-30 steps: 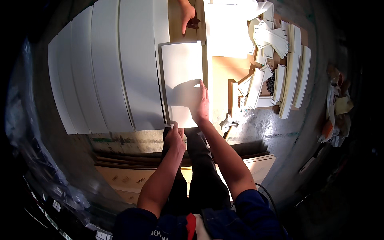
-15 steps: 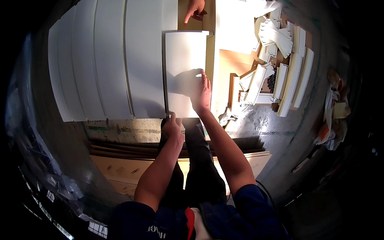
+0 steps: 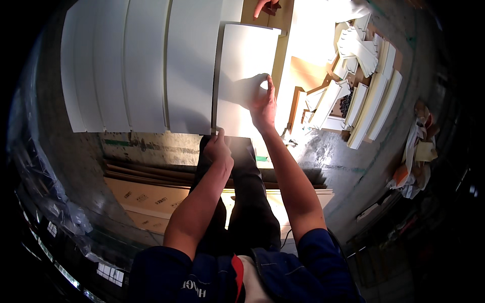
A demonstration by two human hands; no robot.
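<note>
Board (image 3: 245,55) seemingly steadied at two points: left hand (image 3: 217,147) touches its seven-o'clock corner, right hand (image 3: 263,108) its five-o'clock side; can't tell if either grip pinches.

Left hand (image 3: 217,147) nearer — right hand (image 3: 263,110) farther

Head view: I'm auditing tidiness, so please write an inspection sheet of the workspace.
Surface: stained grey concrete floor
Job's things: short white rectangular panel beside long white panels
Clutter: loose white strips on brown cardboard; crumpled white wrapping at right
Hands: left hand at short panel's near left corner, right hand at its right edge; grips unclear
Cables: thin dark line, possibly a cable, beside the right leg
Surroundings: another person's hand at picture's top
</note>
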